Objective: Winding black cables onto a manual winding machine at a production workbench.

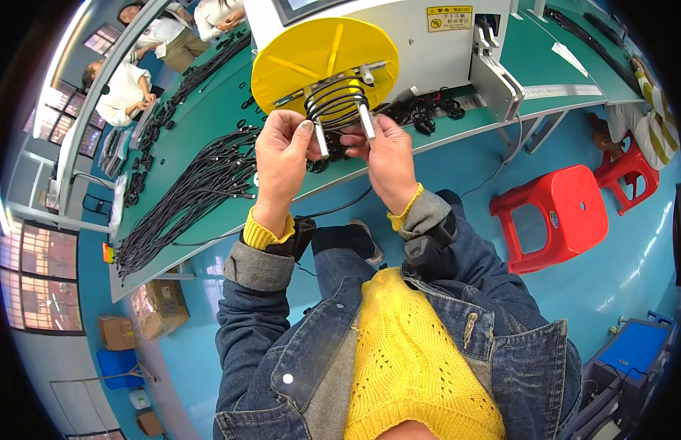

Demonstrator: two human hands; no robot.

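A coil of black cable (339, 103) is wound around two metal posts (365, 121) that stick out from a round yellow disc (289, 55). My left hand (283, 158) is closed at the coil's lower left, its thumb beside the left post. At the right post, my right hand (390, 158) has its fingers curled in under the coil's lower right side. Both hands grip the cable, though the fingertips are partly hidden behind the posts and loops.
The disc sits on a white machine (421, 55) on a green table (186, 132). Many black cables (186, 194) lie in a bundle at left; more coils (425, 110) lie at right. A red stool (557, 216) stands on the right. Co-workers (124, 95) are at the far left.
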